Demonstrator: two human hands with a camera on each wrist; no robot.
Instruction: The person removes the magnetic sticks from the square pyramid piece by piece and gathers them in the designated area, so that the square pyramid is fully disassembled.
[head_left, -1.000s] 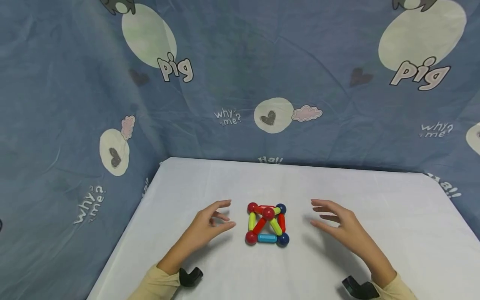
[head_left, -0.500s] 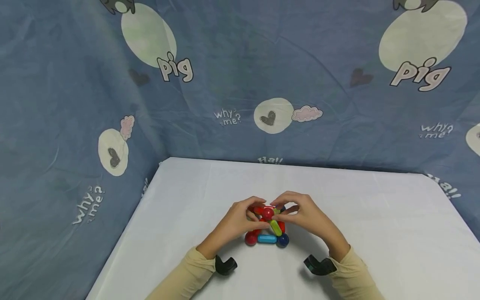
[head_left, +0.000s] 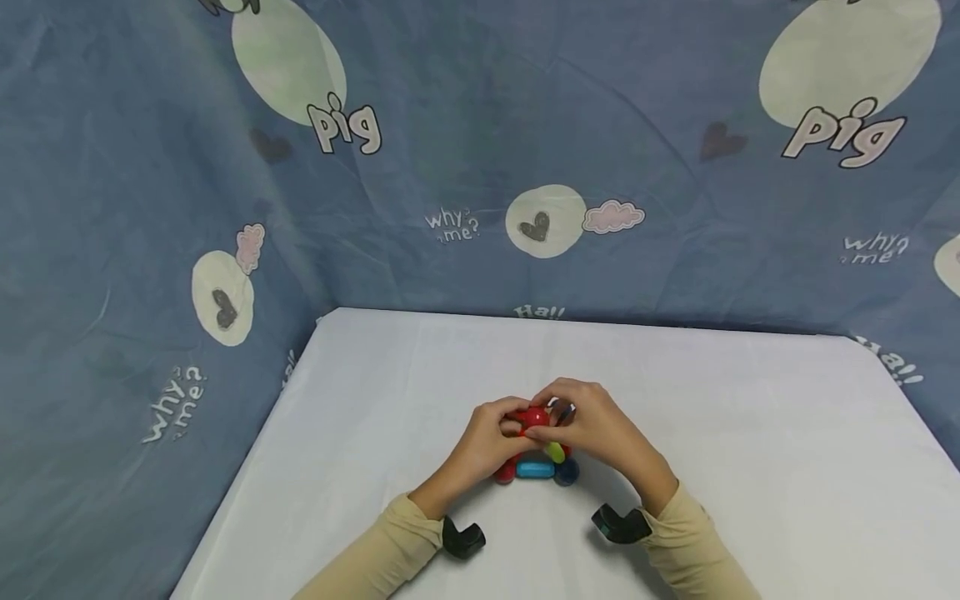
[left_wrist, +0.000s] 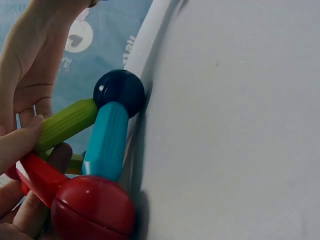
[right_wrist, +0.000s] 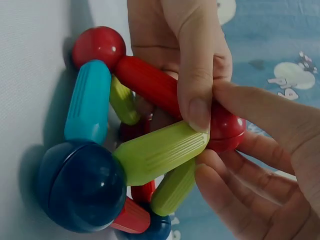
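A pyramid of magnetic rods and balls (head_left: 535, 471) stands on the white table in the head view. Its red top ball (right_wrist: 227, 127) joins sloping red and lime-green rods. A light blue rod (left_wrist: 106, 140) links a red corner ball (left_wrist: 95, 207) and a dark blue one (left_wrist: 120, 92) along the near base. My left hand (head_left: 487, 437) grips the upper rods, its thumb pressed over the lime-green rod (right_wrist: 162, 152) just below the top ball. My right hand (head_left: 596, 425) holds the top from the other side, fingers around the red ball. Both hands hide much of the pyramid's back.
The white-covered table (head_left: 750, 433) extends around the pyramid. Behind it hangs a blue printed cloth (head_left: 450, 125), which also covers the left side. Black wrist-camera mounts (head_left: 463, 540) sit at both cuffs, low over the table.
Both hands were apart on either side of the pyramid, then came inward to its top. Since half a second ago the fingers have closed further round the top ball and upper rods.
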